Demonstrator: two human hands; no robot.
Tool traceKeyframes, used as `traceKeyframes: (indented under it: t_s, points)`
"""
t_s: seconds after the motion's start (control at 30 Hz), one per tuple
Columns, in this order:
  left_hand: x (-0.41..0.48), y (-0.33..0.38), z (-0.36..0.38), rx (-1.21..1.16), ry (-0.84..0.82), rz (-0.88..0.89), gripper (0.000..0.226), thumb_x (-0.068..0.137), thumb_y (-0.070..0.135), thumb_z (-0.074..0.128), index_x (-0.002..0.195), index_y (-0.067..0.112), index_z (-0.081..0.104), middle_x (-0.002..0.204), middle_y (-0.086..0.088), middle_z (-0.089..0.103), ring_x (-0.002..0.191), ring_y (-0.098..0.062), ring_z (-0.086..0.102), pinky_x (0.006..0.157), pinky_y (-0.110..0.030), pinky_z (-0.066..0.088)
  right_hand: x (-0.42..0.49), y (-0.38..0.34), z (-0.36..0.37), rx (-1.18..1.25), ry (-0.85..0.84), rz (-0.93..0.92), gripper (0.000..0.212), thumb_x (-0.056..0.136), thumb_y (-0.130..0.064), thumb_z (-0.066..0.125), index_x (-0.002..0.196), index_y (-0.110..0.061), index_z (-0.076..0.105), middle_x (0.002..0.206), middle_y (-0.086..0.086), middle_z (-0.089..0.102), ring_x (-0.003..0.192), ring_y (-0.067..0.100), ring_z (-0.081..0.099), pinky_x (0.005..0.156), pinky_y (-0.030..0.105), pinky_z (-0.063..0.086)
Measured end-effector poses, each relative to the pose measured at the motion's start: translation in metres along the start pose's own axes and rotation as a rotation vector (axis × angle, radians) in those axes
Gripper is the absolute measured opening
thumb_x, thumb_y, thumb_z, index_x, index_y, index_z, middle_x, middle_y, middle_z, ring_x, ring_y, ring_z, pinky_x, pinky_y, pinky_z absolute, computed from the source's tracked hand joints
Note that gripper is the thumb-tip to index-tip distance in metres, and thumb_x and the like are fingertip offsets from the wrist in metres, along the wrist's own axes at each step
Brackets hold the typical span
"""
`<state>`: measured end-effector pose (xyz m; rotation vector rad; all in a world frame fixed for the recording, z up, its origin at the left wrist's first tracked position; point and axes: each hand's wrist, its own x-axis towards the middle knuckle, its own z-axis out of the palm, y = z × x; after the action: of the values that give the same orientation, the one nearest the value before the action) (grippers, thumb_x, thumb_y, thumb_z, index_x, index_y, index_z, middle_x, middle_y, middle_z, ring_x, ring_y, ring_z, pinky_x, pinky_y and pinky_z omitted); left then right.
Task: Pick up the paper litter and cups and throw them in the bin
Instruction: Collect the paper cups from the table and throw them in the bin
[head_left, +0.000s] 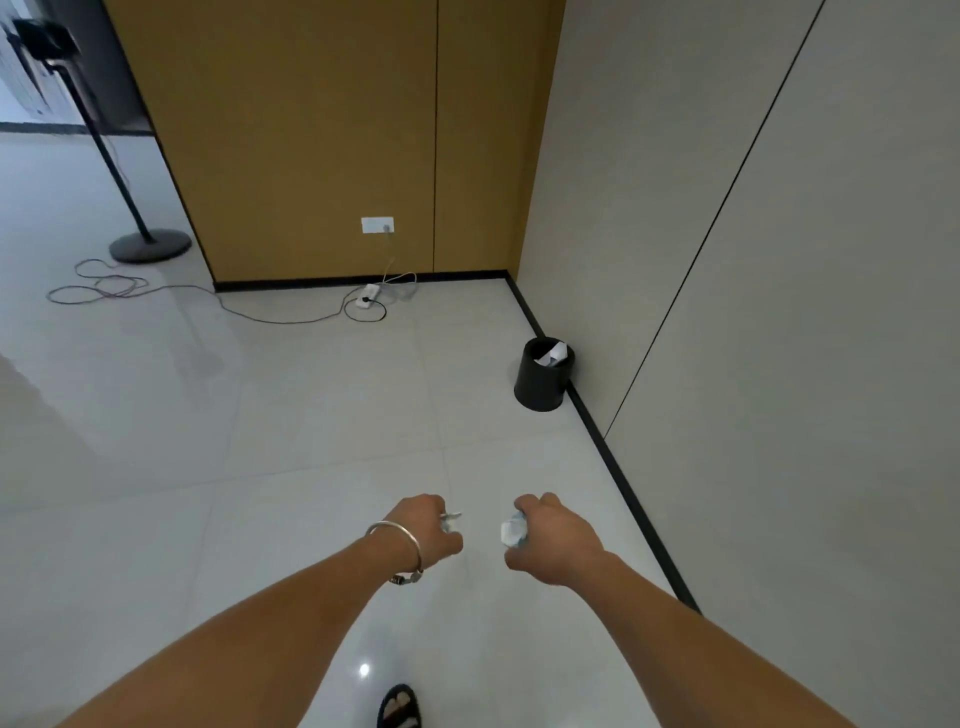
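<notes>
Pale tiled floor (311, 415); bin (543, 382) by the wall, well ahead. Left hand (426, 530) pinches a scrap (451, 519); right hand (553, 540) fingers grip crumpled paper (511, 531). Both look light and soft, so any pinch should hold.

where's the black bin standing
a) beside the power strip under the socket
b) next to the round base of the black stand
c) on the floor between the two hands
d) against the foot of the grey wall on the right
d: the black bin stands on the floor tiles right at the foot of the grey wall, with white paper showing inside it.
</notes>
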<state>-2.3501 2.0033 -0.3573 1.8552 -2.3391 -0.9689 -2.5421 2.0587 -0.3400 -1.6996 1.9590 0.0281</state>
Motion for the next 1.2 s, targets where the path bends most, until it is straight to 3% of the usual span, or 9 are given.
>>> traceKeyframes:
  t_s: [0.43, 0.7, 0.83, 1.07, 1.2]
  points:
    - [0.295, 0.068, -0.103, 0.027, -0.075, 0.073, 0.025, 0.074, 0.039, 0.061, 0.068, 0.025, 0.041, 0.071, 0.008, 0.047, 0.071, -0.016, 0.051, 0.059, -0.024, 0.036, 0.247, 0.053, -0.13, 0.097, 0.011, 0.175, 0.073, 0.076, -0.041, 0.064, 0.142, -0.025, 0.036, 0.13, 0.001, 0.041, 0.111, 0.024, 0.054, 0.084, 0.027, 0.045]
    - [0.48, 0.128, -0.142, 0.055, -0.073, 0.0, 0.024, 0.075, 0.041, 0.063, 0.082, 0.021, 0.05, 0.075, 0.006, 0.049, 0.071, -0.014, 0.052, 0.057, -0.023, 0.037, 0.432, 0.112, -0.222, 0.142, -0.015, 0.12, 0.07, 0.077, -0.04, 0.067, 0.139, -0.024, 0.039, 0.13, 0.003, 0.042, 0.112, 0.024, 0.054, 0.086, 0.028, 0.043]
    - [0.566, 0.169, -0.166, 0.006, -0.059, -0.014, 0.024, 0.077, 0.04, 0.063, 0.085, 0.021, 0.051, 0.077, 0.005, 0.051, 0.071, -0.014, 0.053, 0.054, -0.022, 0.037, 0.504, 0.149, -0.284, 0.139, -0.012, 0.115, 0.073, 0.079, -0.037, 0.067, 0.143, -0.021, 0.037, 0.139, 0.004, 0.039, 0.119, 0.023, 0.051, 0.094, 0.028, 0.043]
    - [0.719, 0.22, -0.181, -0.07, -0.125, -0.024, 0.023, 0.076, 0.039, 0.066, 0.078, 0.023, 0.049, 0.077, 0.003, 0.055, 0.071, -0.015, 0.054, 0.059, -0.023, 0.04, 0.626, 0.194, -0.347, 0.158, -0.032, 0.166, 0.068, 0.079, -0.038, 0.069, 0.14, -0.023, 0.04, 0.133, 0.004, 0.043, 0.115, 0.022, 0.054, 0.095, 0.029, 0.046]
    - [0.837, 0.237, -0.176, -0.083, -0.208, 0.021, 0.028, 0.079, 0.037, 0.067, 0.09, 0.015, 0.054, 0.093, -0.005, 0.06, 0.084, -0.021, 0.058, 0.069, -0.026, 0.044, 0.72, 0.213, -0.365, 0.179, -0.048, 0.213, 0.069, 0.081, -0.036, 0.068, 0.142, -0.024, 0.038, 0.133, 0.004, 0.045, 0.117, 0.024, 0.053, 0.096, 0.03, 0.045]
